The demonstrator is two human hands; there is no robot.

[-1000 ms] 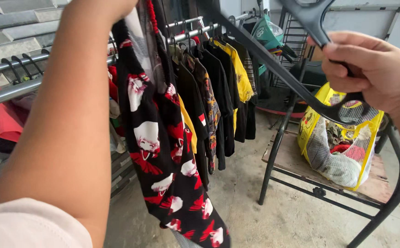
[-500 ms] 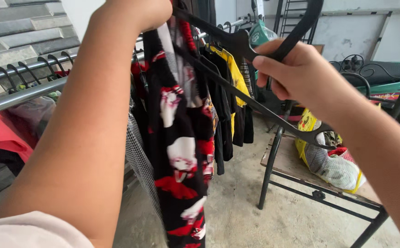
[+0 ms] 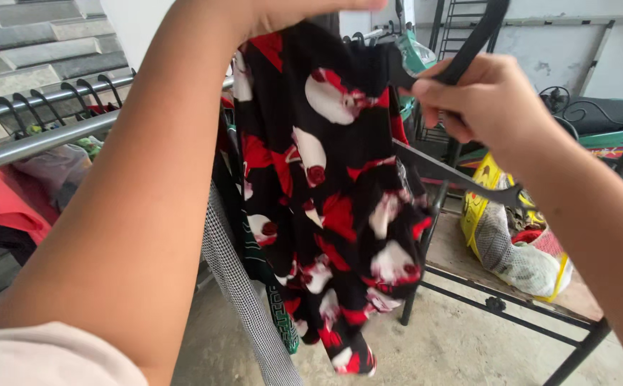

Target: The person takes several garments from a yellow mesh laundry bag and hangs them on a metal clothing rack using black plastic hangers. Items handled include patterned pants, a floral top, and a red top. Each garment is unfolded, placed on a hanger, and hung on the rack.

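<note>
- Since the earlier frame the black floral garment (image 3: 333, 193) has swung across in front of the hanging clothes, hiding them.
- Left hand (image 3: 290, 11), cut off at the top edge, pinches the garment's top.
- Right hand (image 3: 479, 100) is closed around the black hanger (image 3: 461, 171), one arm hidden under the cloth.
- Behind: clothes rail (image 3: 40, 139), metal bench (image 3: 518, 286) holding a yellow mesh bag (image 3: 518, 250), concrete floor (image 3: 433, 350).

Soft, even daylight — no glare, faint shadows — slight motion blur on the near forearm.
</note>
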